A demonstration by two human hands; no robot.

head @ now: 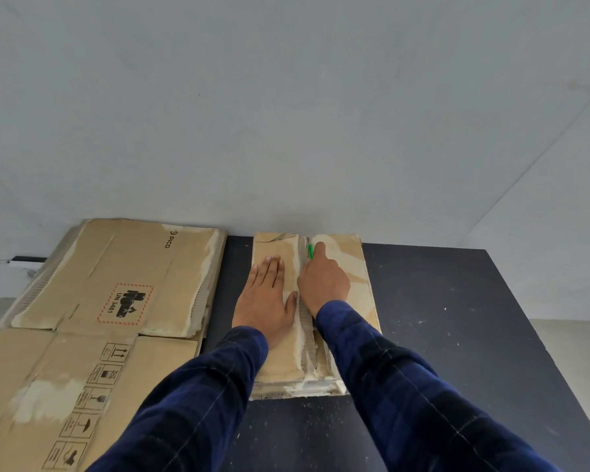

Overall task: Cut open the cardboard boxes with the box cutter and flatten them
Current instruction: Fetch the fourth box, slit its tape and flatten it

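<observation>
Right hand [324, 284]: fingers are curling round a green box cutter [310, 251], index finger lying along it, the tip apparently sitting in the centre seam near the far end of the cardboard box [360, 267], though the blade itself is too small to make out. Left hand [268, 294]: fingers are lying straight and together, palm pressing flat on the box's left flap just beside the seam. The box is lying on a black table [457, 318], with flattened cardboard sheets [116, 267] lying stacked to its left, one bearing a "UN 3481" label.
</observation>
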